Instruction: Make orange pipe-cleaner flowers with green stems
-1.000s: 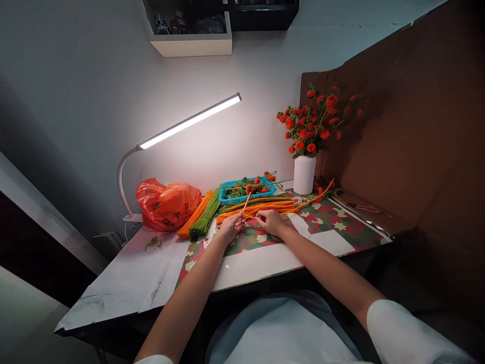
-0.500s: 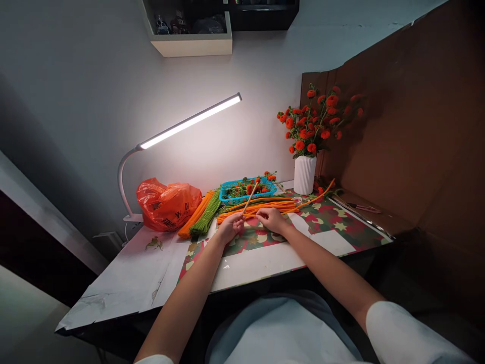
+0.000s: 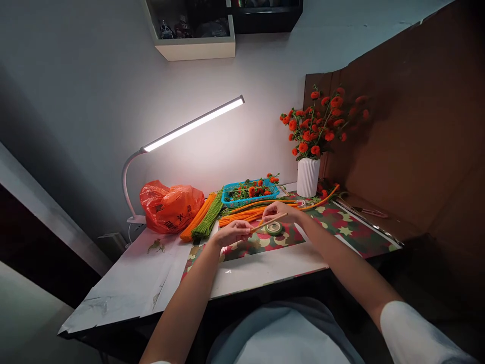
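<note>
My left hand (image 3: 232, 233) pinches one end of a thin wooden stick (image 3: 276, 219), which points right and slightly up. Just above the stick my right hand (image 3: 279, 211) is closed at the fingertips on an orange pipe cleaner (image 3: 261, 222); only a short bit of it shows, by the stick. Under the stick's right half, a roll of green tape (image 3: 274, 229) lies on the patterned mat (image 3: 246, 248). Loose orange pipe cleaners (image 3: 237, 219) lie behind my hands.
Behind are a blue basket (image 3: 233, 203) of orange flowers and a white vase (image 3: 307, 178) of flowers. Bundled green pipe cleaners (image 3: 209, 218), an orange plastic bag (image 3: 172, 207) and a lit lamp (image 3: 195, 124) are at left. A cardboard panel (image 3: 397, 126) borders the right.
The stick has tipped from steeply upright to nearly level, pointing right. My right hand has shifted slightly right and up, and the green tape roll has come into view beneath the stick.
</note>
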Action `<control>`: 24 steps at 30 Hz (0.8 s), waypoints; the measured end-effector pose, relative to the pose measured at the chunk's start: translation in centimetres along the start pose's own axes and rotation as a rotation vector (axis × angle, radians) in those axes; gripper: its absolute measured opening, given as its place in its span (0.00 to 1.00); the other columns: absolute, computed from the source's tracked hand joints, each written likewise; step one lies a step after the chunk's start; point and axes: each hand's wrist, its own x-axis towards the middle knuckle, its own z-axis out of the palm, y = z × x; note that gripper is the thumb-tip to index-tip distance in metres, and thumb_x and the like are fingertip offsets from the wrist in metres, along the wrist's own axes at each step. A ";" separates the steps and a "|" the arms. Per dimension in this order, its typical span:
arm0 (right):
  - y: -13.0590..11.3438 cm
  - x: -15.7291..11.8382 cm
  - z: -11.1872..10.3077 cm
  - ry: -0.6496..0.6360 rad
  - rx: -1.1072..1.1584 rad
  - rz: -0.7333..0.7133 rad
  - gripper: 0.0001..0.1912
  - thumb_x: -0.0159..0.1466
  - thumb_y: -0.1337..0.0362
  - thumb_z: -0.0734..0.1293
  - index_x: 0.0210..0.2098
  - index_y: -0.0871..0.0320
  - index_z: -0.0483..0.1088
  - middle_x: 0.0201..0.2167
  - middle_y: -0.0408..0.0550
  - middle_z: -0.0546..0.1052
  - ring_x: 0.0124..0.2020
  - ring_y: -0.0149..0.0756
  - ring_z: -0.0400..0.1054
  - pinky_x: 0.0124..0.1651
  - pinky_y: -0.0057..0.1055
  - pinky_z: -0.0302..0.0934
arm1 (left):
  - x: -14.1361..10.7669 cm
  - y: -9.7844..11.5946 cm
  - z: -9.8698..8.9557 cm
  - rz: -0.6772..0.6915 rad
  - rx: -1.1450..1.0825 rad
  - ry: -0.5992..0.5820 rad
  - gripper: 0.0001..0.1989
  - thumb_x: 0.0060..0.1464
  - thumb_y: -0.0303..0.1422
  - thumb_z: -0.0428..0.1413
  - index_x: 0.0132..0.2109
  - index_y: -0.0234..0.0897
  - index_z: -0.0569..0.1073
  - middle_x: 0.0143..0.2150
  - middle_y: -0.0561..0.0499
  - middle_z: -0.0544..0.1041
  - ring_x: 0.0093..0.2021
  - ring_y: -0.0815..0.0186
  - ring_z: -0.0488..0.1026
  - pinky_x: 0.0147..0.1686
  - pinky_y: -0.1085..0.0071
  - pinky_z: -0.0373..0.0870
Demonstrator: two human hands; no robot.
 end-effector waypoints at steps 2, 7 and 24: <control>-1.3 0.2 -1.1 -0.125 -0.053 0.030 0.19 0.51 0.52 0.70 0.27 0.64 0.74 0.20 0.42 0.69 0.22 0.26 0.57 0.24 0.24 0.49 | -0.1 0.2 0.0 0.001 0.022 -0.029 0.11 0.41 0.32 0.67 0.33 0.31 0.77 0.27 0.49 0.75 0.23 0.73 0.68 0.25 0.77 0.63; -4.0 0.6 -2.6 -0.323 -0.202 0.115 0.18 0.51 0.52 0.70 0.27 0.64 0.75 0.18 0.40 0.67 0.20 0.24 0.54 0.22 0.24 0.45 | -0.1 0.4 0.1 0.012 -0.002 -0.062 0.10 0.38 0.31 0.68 0.31 0.32 0.78 0.27 0.49 0.76 0.23 0.72 0.69 0.26 0.76 0.65; -7.4 3.2 0.5 -0.383 -0.748 0.002 0.03 0.49 0.68 0.70 0.20 0.58 0.75 0.15 0.39 0.70 0.19 0.26 0.57 0.25 0.27 0.47 | 0.9 0.5 2.9 -0.090 0.350 -0.157 0.08 0.42 0.34 0.66 0.29 0.34 0.80 0.25 0.49 0.77 0.20 0.73 0.67 0.21 0.78 0.61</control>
